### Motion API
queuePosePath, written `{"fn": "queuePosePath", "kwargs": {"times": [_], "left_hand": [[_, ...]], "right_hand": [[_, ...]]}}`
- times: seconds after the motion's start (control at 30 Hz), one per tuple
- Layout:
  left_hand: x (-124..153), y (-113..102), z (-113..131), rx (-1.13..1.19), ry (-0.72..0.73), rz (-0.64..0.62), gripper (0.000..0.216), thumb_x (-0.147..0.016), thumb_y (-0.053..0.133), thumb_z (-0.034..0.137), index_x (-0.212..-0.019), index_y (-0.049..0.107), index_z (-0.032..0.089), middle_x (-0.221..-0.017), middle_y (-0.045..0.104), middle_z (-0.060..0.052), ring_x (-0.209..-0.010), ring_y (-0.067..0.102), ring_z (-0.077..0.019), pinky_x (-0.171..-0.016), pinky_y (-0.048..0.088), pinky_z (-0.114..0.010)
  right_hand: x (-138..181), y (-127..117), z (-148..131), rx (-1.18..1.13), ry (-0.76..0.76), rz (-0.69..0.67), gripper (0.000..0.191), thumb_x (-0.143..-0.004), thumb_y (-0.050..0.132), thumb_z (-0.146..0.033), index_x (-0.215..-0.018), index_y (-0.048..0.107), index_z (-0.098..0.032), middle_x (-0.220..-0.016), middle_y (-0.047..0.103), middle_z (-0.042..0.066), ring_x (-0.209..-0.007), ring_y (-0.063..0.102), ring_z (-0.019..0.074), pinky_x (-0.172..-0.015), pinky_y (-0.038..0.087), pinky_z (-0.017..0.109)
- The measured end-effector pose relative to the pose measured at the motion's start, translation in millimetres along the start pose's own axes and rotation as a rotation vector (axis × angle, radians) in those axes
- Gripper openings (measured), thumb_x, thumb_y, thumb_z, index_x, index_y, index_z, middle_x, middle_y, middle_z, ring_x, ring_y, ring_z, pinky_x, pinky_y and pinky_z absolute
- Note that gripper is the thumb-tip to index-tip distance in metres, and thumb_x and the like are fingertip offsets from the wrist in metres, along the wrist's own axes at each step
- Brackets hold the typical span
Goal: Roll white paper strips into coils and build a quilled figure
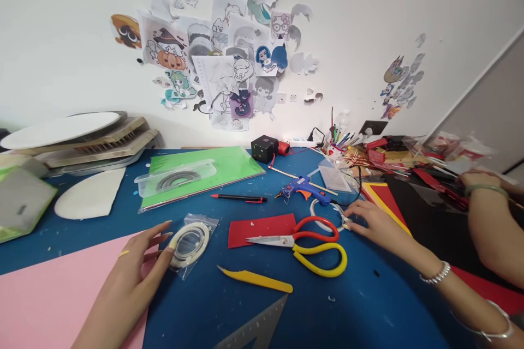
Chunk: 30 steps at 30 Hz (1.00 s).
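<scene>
My left hand (137,267) lies on a pink sheet (49,294) at the near left, fingers stretched out, its thumb touching a clear bag holding a roll of tape (190,240). My right hand (374,223) rests flat on the blue table (204,305) with fingers spread, the fingertips at the edge of a white ring (321,215). Red-and-yellow scissors (311,245) lie between my hands, partly on a red paper piece (254,228). A yellow tool (256,279) lies nearer to me.
A blue glue gun (303,186), a red pen (239,197), a green sheet under a clear box (176,177) and a black cube (264,148) lie further back. Another person's arm with a green bangle (485,190) works over red and black sheets (429,212) at the right. A metal set square (257,327) sits near.
</scene>
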<state>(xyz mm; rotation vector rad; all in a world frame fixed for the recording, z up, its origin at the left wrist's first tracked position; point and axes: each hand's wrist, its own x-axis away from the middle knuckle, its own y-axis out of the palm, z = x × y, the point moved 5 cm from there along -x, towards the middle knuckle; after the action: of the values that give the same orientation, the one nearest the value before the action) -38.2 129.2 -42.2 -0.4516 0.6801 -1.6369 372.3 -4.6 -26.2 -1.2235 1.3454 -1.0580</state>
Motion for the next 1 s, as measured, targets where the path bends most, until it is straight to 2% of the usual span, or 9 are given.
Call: {"fn": "queuePosePath", "kwargs": {"times": [0.2,0.3,0.37,0.47,0.57,0.6,0.7,0.8,1.0], "left_hand": [[5,-5,8,-0.032,0.039,0.059,0.053,-0.073,0.041,0.049,-0.117,0.045,0.019,-0.118,0.05,-0.01,-0.107,0.05,-0.0284,-0.092,0.039,-0.045],[14,-7,21,-0.028,0.087,0.121,0.048,-0.073,0.042,0.048,-0.114,0.046,0.023,-0.118,0.05,-0.006,-0.109,0.047,-0.0271,-0.096,0.034,-0.043],[22,-4,33,0.114,0.104,0.108,0.042,-0.073,0.045,0.046,-0.108,0.05,0.025,-0.115,0.052,-0.004,-0.104,0.051,-0.0265,-0.091,0.039,-0.04],[36,15,49,0.291,0.08,-0.093,0.032,-0.073,0.049,0.043,-0.097,0.058,0.024,-0.102,0.061,-0.003,-0.092,0.058,-0.0235,-0.076,0.048,-0.032],[55,50,60,0.849,-0.042,-0.626,0.034,-0.073,0.059,0.031,-0.105,0.056,0.023,-0.099,0.063,-0.004,-0.09,0.058,-0.0196,-0.075,0.046,-0.028],[59,55,61,0.912,-0.045,-0.69,0.044,-0.066,0.067,0.027,-0.108,0.055,0.023,-0.095,0.064,-0.003,-0.085,0.059,-0.0186,-0.074,0.046,-0.028],[64,61,59,1.013,-0.048,-0.756,0.066,-0.055,0.076,0.018,-0.115,0.05,0.026,-0.095,0.063,-0.001,-0.085,0.059,-0.0178,-0.075,0.045,-0.029],[66,60,57,1.086,-0.05,-0.779,0.057,-0.059,0.073,0.011,-0.11,0.053,0.027,-0.1,0.06,0.0,-0.086,0.058,-0.0144,-0.074,0.045,-0.025],[69,54,63,1.183,-0.053,-0.769,0.04,-0.065,0.069,0.008,-0.099,0.057,0.025,-0.088,0.061,0.003,-0.085,0.059,-0.0126,-0.078,0.044,-0.025]], "right_hand": [[-1,-12,-26,0.006,-0.104,0.09,0.016,-0.086,0.047,-0.026,-0.088,0.058,-0.015,-0.09,0.06,0.004,-0.084,0.057,0.0155,-0.074,0.047,0.035],[-2,-20,-60,-0.004,-0.238,0.152,0.017,-0.087,0.044,-0.024,-0.092,0.059,-0.018,-0.092,0.062,0.007,-0.089,0.057,0.0179,-0.077,0.048,0.036],[-4,-23,-94,-0.031,-0.363,0.184,0.017,-0.087,0.044,-0.023,-0.095,0.058,-0.019,-0.095,0.063,0.006,-0.088,0.058,0.0166,-0.077,0.048,0.033],[-9,-25,-153,-0.095,-0.579,0.224,0.016,-0.086,0.044,-0.021,-0.092,0.059,-0.018,-0.095,0.065,0.004,-0.085,0.06,0.0132,-0.072,0.049,0.025],[-15,-27,-202,-0.148,-0.719,0.264,0.016,-0.087,0.043,-0.018,-0.092,0.059,-0.017,-0.096,0.065,0.003,-0.084,0.059,0.0145,-0.072,0.048,0.028],[-16,-27,-215,-0.166,-0.76,0.267,0.016,-0.087,0.043,-0.017,-0.091,0.059,-0.017,-0.095,0.065,0.002,-0.082,0.059,0.0142,-0.071,0.047,0.027],[-19,-24,-238,-0.203,-0.827,0.257,0.015,-0.087,0.044,-0.016,-0.088,0.059,-0.017,-0.091,0.065,0.002,-0.078,0.056,0.0144,-0.073,0.046,0.029],[-20,-21,-244,-0.254,-0.846,0.267,0.016,-0.087,0.043,-0.017,-0.088,0.059,-0.018,-0.092,0.065,0.002,-0.082,0.054,0.0149,-0.079,0.044,0.03],[-21,-17,-232,-0.485,-0.745,0.289,0.022,-0.083,0.051,-0.017,-0.104,0.055,-0.019,-0.107,0.06,0.005,-0.094,0.053,0.0141,-0.082,0.044,0.027]]}}
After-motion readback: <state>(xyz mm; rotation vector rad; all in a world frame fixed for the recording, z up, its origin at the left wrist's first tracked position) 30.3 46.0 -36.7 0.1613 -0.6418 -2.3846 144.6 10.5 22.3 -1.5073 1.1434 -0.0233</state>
